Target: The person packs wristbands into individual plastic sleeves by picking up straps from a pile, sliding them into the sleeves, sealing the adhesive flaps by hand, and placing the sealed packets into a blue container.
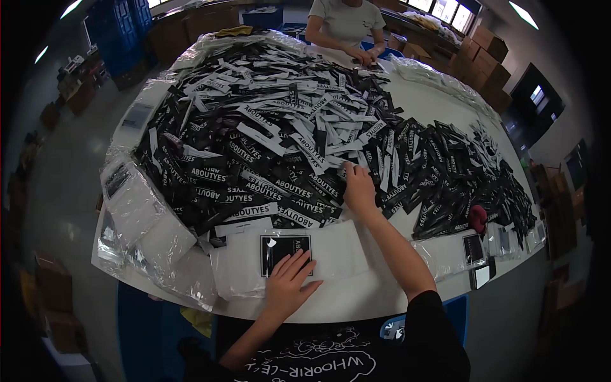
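Observation:
My left hand lies with fingers spread over a black square printed card, which sits on a flat white stack in clear plastic wrap at the table's near edge. My right hand reaches into a big heap of black and white strips lettered ABOUTYES. Its fingers are bent together at the heap's near middle, among several white strips. Whatever they pinch is too hidden to make out.
Plastic-wrapped white packs line the table's left and front edges. A second heap of black strips spreads to the right, with a dark red object on it. Across the table, a person handles something small. Cardboard boxes stand behind.

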